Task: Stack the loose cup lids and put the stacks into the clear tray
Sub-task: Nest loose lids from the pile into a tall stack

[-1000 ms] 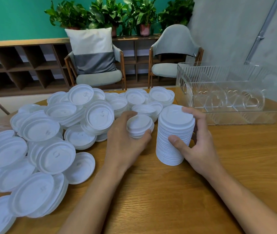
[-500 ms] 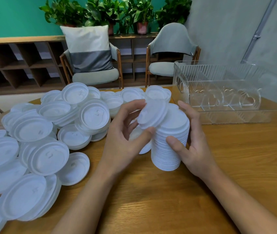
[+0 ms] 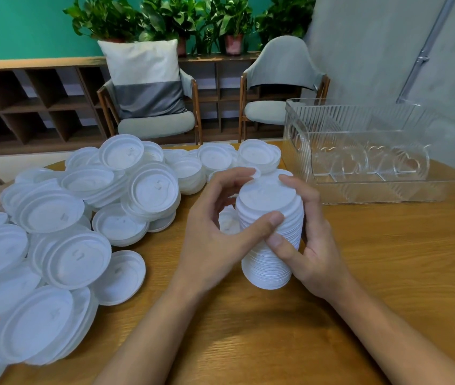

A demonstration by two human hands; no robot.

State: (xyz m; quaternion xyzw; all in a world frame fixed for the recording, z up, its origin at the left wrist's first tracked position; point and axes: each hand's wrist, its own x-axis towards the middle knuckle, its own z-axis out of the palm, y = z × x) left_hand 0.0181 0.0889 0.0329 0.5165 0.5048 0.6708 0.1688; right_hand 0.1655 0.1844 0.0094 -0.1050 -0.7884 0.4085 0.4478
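- Lids that the left hand (image 3: pixel 220 232) held tilted half a second ago now sit flat on top of the stack of lids (image 3: pixel 262 270).
- Left of the fingers, loose lids (image 3: pixel 82 218) lie heaped and overlapping on the counter (image 3: pixel 387 273). Some bear a small raised mark, too faint to read.
- The left hand's fingers (image 3: pixel 244 173) and thumb curl over the stack's top rim and pinch it.
- The right hand (image 3: pixel 315 254) grips the stack's side, thumb in front, fingers (image 3: pixel 295 187) behind.
- Right of the fingers and farther back stands the clear tray (image 3: pixel 373 190), apart from the stack.
- Beyond the counter stand two chairs (image 3: pixel 154 125), one with a cushion (image 3: pixel 145 79).
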